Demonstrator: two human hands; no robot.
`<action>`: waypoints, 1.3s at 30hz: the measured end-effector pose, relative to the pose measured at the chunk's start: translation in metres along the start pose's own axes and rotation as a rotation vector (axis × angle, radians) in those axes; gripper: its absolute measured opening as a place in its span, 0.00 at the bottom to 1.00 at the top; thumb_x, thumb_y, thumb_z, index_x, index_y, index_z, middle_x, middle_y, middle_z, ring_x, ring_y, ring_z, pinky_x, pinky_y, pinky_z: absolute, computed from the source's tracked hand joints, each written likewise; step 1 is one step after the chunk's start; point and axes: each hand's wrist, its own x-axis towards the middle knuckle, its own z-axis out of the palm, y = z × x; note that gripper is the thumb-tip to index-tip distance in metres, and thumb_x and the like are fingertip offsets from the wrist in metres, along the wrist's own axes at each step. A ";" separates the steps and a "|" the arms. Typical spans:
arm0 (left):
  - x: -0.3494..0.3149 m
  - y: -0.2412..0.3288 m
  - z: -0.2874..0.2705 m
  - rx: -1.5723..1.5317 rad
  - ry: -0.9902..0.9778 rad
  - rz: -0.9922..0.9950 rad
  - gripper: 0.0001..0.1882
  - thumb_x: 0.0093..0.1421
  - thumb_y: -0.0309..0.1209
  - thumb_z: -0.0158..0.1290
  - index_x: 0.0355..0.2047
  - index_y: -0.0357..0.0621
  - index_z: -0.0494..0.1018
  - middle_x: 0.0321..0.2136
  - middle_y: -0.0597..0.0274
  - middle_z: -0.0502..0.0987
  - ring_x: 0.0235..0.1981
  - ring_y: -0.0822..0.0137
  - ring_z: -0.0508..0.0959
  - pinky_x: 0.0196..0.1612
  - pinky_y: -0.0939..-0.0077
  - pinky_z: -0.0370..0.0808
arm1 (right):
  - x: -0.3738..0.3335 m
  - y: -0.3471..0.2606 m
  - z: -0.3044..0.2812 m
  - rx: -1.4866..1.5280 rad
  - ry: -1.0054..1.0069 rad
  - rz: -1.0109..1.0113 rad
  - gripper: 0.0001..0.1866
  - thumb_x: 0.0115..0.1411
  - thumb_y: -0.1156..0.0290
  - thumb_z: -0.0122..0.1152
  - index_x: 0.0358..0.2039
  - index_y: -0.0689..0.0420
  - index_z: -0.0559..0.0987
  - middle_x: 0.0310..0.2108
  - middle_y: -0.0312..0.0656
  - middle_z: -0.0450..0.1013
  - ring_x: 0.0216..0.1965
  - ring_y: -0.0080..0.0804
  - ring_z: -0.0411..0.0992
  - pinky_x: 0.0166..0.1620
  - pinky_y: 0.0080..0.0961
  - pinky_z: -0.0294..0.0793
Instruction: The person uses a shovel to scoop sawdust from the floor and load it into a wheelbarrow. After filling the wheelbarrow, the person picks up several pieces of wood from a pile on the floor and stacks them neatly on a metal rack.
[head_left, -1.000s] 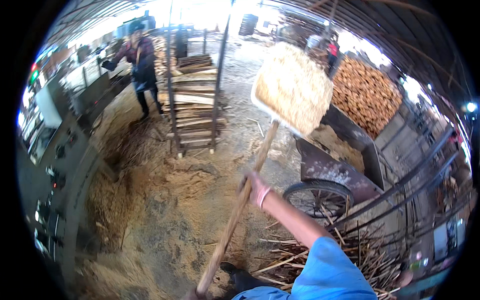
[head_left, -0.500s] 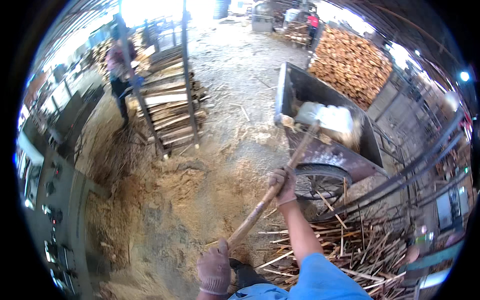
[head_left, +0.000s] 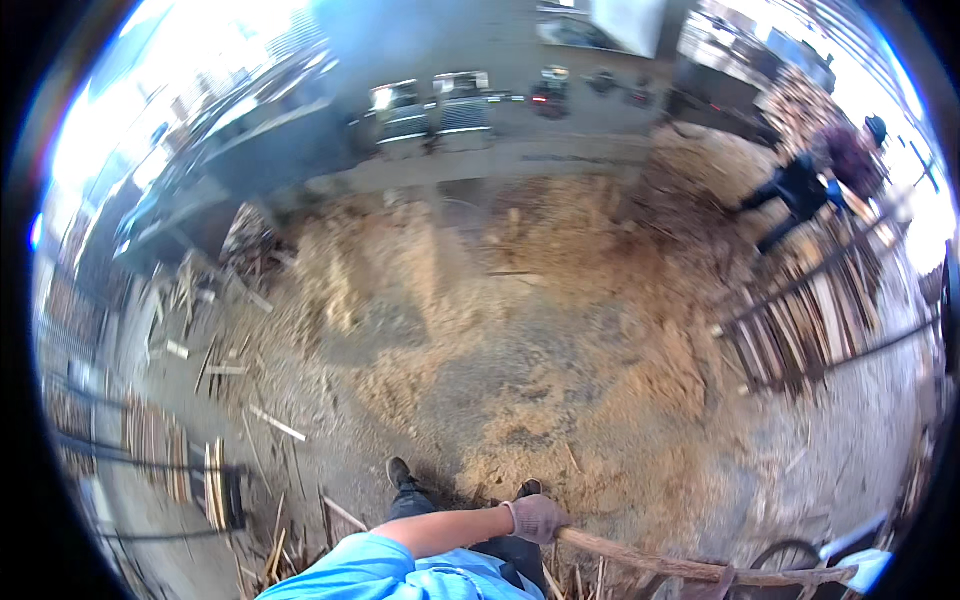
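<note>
A shovel with a long wooden handle [head_left: 640, 556] lies slantwise across the lower right, its pale blade [head_left: 870, 570] partly cut off by the rim of the view. My gloved left hand [head_left: 538, 518] is wrapped round the handle's near end, in front of my body. Farther along the shaft, my right hand [head_left: 722, 580] shows as a blurred brownish shape at the lower edge, closed round the wood. Sawdust [head_left: 620, 370] covers the ground before my feet. Whether anything rests on the blade cannot be made out.
A grey machine [head_left: 540, 145] with switches spans the back. At the far right a person [head_left: 815, 180] bends beside a rack of stacked wood strips [head_left: 800, 325]. Wood scraps [head_left: 278, 424] litter the left floor. A cart wheel [head_left: 785, 556] shows at lower right.
My view has swung left, from the metal cart and firewood pile to the machine and sawdust floor. The shovel, raised over the cart before, now sits low at the right, still in both hands.
</note>
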 end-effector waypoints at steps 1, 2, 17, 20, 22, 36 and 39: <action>-0.034 -0.016 0.003 -0.052 0.002 -0.083 0.10 0.55 0.37 0.54 0.36 0.51 0.76 0.27 0.51 0.81 0.29 0.47 0.82 0.32 0.53 0.79 | -0.023 0.007 0.062 0.003 -0.071 0.104 0.26 0.62 0.43 0.60 0.43 0.55 0.79 0.43 0.47 0.79 0.47 0.52 0.74 0.54 0.51 0.74; -0.069 -0.028 0.005 -0.105 0.004 -0.145 0.10 0.54 0.38 0.54 0.37 0.52 0.77 0.27 0.51 0.81 0.30 0.47 0.82 0.34 0.53 0.79 | -0.059 0.013 0.128 0.007 -0.136 0.193 0.23 0.62 0.45 0.60 0.37 0.55 0.80 0.37 0.47 0.79 0.42 0.52 0.75 0.50 0.50 0.76; -0.606 0.089 0.127 -0.436 0.323 -1.458 0.23 0.58 0.44 0.61 0.52 0.53 0.72 0.37 0.57 0.83 0.36 0.53 0.84 0.39 0.53 0.80 | -0.154 0.627 0.248 -1.013 -0.415 1.018 0.18 0.65 0.53 0.56 0.41 0.56 0.70 0.43 0.55 0.72 0.44 0.57 0.73 0.54 0.65 0.71; -0.643 0.134 0.173 -0.530 0.574 -1.609 0.21 0.54 0.45 0.64 0.45 0.55 0.74 0.34 0.56 0.82 0.35 0.51 0.83 0.37 0.55 0.80 | -0.246 0.737 0.256 -1.183 -0.493 1.114 0.13 0.66 0.60 0.58 0.40 0.55 0.72 0.34 0.51 0.71 0.38 0.53 0.73 0.47 0.58 0.76; -0.631 0.143 0.190 -0.574 0.623 -1.800 0.18 0.54 0.44 0.63 0.42 0.53 0.77 0.31 0.54 0.82 0.33 0.47 0.82 0.37 0.57 0.79 | -0.284 0.791 0.248 -1.273 -0.497 1.138 0.10 0.66 0.63 0.60 0.39 0.54 0.73 0.28 0.47 0.69 0.34 0.50 0.73 0.41 0.52 0.79; -0.651 -0.191 0.264 -1.043 0.474 -1.999 0.13 0.50 0.31 0.61 0.36 0.44 0.74 0.27 0.48 0.80 0.31 0.44 0.82 0.35 0.54 0.78 | -0.238 1.153 0.326 -1.755 -0.573 0.988 0.18 0.64 0.57 0.59 0.42 0.59 0.70 0.32 0.48 0.71 0.34 0.47 0.72 0.45 0.53 0.76; -0.659 -0.324 0.242 -0.739 1.206 -1.843 0.17 0.44 0.28 0.64 0.36 0.45 0.74 0.28 0.47 0.76 0.33 0.41 0.77 0.37 0.52 0.74 | -0.207 1.217 0.430 -1.521 -0.630 0.905 0.13 0.60 0.63 0.63 0.34 0.57 0.69 0.25 0.46 0.67 0.26 0.44 0.68 0.36 0.52 0.76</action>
